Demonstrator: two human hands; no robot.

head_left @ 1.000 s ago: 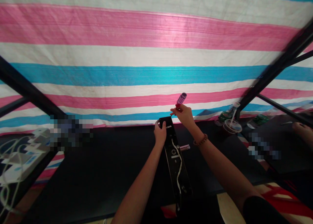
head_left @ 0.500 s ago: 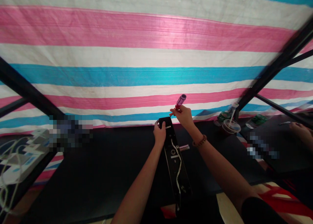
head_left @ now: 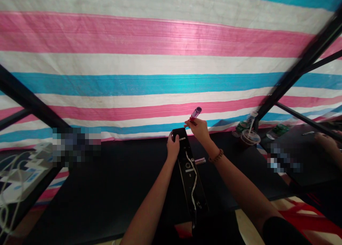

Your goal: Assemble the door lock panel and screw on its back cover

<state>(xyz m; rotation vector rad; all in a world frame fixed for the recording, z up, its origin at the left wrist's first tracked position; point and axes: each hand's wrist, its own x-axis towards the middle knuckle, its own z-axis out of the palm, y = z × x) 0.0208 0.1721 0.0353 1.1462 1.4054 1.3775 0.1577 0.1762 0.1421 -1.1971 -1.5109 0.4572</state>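
Observation:
A long black device panel (head_left: 184, 182) with a white cable (head_left: 196, 180) along it lies on the black table, its near end towards me. My left hand (head_left: 173, 147) grips its far end, thumb on the face and fingers round the left edge. In my right hand (head_left: 199, 129), pinched between the fingers, is a screwdriver with a clear purple-red handle (head_left: 196, 113). The handle points up and right. Its tip is near the panel's far end; whether they touch I cannot tell. Another slim pinkish tool (head_left: 200, 161) lies just right of the panel.
A lidded drink cup with a straw (head_left: 250, 137) and a plastic bottle (head_left: 242, 125) stand at the right. Another green-labelled bottle (head_left: 278, 131) lies beyond a black post. Another person's hand (head_left: 326, 141) is at far right. White boxes with cables (head_left: 34, 166) sit at left. A striped tarp (head_left: 160, 84) hangs behind.
The screwdriver handle and my right hand sit slightly lower and further left in view. Both hands keep their holds, and the panel stays in nearly the same place.

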